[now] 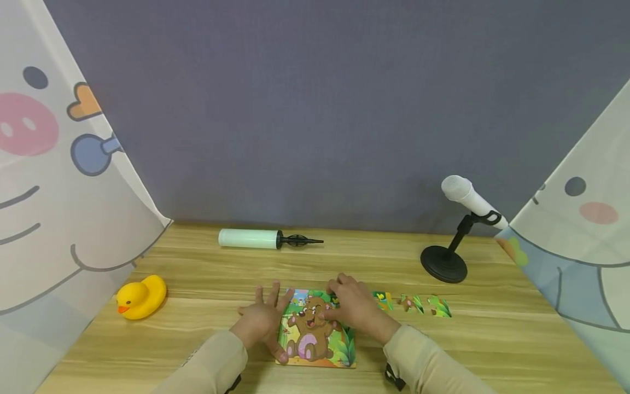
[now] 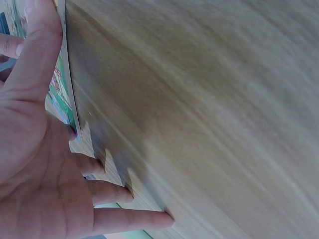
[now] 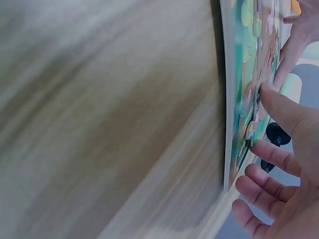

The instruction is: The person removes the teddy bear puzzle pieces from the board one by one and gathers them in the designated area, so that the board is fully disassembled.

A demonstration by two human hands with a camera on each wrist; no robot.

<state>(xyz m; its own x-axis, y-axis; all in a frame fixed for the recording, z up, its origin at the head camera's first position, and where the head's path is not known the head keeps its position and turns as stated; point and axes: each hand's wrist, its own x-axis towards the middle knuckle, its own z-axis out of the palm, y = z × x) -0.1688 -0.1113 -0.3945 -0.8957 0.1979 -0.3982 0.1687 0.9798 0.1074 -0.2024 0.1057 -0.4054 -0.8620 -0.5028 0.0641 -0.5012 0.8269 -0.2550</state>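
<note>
A bear jigsaw puzzle (image 1: 310, 334) lies flat on the wooden table. My left hand (image 1: 263, 320) is spread along its left side, thumb at the lower left edge and index finger at the upper left corner. In the left wrist view the fingers (image 2: 132, 219) are straight. My right hand (image 1: 356, 306) lies over the upper right part of the puzzle. Its thumb (image 3: 279, 104) and index finger touch the picture a little apart, while the other fingers bend loosely beyond the edge. What lies under the right palm is hidden in the head view.
Loose puzzle pieces (image 1: 410, 303) lie in a row right of the puzzle. A white hand pump (image 1: 251, 238) lies at the back. A yellow rubber duck (image 1: 143, 298) sits at left, and a white microphone (image 1: 472, 200) on a black stand (image 1: 444, 264) stands at right.
</note>
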